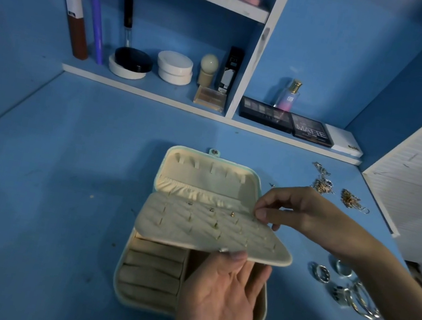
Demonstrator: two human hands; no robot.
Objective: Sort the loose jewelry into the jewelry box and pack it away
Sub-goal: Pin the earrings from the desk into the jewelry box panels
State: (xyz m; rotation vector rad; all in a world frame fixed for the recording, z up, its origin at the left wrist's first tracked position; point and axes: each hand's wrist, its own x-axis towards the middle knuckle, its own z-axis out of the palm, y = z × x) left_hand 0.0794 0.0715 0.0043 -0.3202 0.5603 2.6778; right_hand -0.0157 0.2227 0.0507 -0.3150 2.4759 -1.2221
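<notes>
On blue tabletop (pixel 46 188), centre: jewelry box (pixel 119 288), open, cream-lined, lid (pixel 201 175) laid back.

Hidden or unclear:
- The right half of the box base is covered by the left hand (pixel 223 296) and the raised earring panel (pixel 192 229). Only the ring rolls (pixel 152 270) at the left show.
- The right hand (pixel 299 211) has thumb and forefinger pinched on the panel's far right corner. Whether a stud also sits between them is too small to tell.
- Three studs (pixel 232 214) sit in the panel's far row. What the other holes hold is hard to make out.
- The right forearm is cut off at the frame edge and crosses part of a heap of silver rings (pixel 322 273).

Surroundings:
- Gold chain tangles (pixel 322 185) lie far right of the box.
- A shelf behind carries round compacts (pixel 175 67), eyeshadow palettes (pixel 266 113) and a perfume bottle (pixel 290 95).

Positions:
- The left hand is palm up, thumb on top and fingers beneath, holding the panel's near edge tilted above the base.
- The rings lie near the box's right side, under the right forearm.
- The chains lie beyond the right hand, apart from it.
</notes>
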